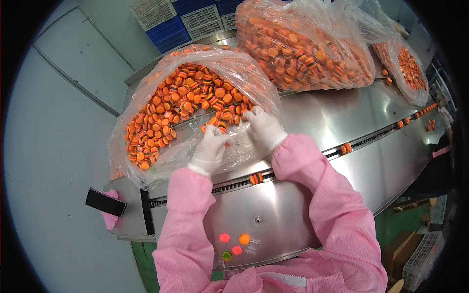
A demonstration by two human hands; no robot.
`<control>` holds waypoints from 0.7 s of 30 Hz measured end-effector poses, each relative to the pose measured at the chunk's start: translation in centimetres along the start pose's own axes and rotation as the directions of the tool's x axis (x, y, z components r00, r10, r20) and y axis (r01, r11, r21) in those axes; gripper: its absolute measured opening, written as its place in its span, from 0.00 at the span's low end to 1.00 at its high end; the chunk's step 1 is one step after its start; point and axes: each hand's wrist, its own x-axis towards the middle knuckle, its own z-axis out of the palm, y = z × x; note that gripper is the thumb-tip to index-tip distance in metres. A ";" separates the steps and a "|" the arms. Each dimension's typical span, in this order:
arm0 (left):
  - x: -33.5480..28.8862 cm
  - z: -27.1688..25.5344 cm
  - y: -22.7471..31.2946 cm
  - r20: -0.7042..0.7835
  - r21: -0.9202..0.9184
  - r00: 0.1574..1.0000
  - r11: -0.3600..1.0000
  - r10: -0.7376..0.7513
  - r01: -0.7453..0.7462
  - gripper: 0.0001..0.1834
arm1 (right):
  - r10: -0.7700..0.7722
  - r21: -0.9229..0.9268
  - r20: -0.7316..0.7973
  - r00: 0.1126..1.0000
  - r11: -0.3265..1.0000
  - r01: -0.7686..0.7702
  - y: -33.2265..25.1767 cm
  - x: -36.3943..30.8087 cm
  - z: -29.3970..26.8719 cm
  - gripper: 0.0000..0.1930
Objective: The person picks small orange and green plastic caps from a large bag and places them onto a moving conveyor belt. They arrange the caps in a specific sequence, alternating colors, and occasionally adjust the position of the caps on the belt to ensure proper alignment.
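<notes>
A large clear plastic bag lies open on the metal table, heaped with small round layered candies striped orange, pink and dark green. Both my gloved hands reach into its mouth. My left hand is closed in a pinch at the near edge of the heap, with candies at its fingertips. To its right, my right hand has curled fingers against candies by the bag's right side; whatever lies inside them is hidden. A narrow conveyor chain crosses in front of the bag, carrying a layered candy between my forearms.
Two more bags, a big one and a smaller one, stand behind to the right. Loose coloured discs lie near the table's front edge. A phone is at the left end. Another person's gloved hand shows at far right.
</notes>
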 end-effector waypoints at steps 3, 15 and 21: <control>-4.0 0.4 1.4 0.256 -0.176 0.958 0.969 -0.127 0.175 0.13 | 0.123 -0.130 0.175 0.977 0.986 -0.101 1.2 3.3 1.3 0.12; -4.0 0.7 4.3 0.222 0.122 0.904 0.930 -0.365 0.346 0.09 | 0.115 -0.238 0.314 0.942 0.970 -0.039 1.6 2.8 1.6 0.11; -1.8 -0.8 -1.7 -0.105 0.473 0.944 0.819 -0.312 0.323 0.11 | -0.091 0.023 0.141 0.986 0.996 0.089 -0.4 2.0 0.8 0.13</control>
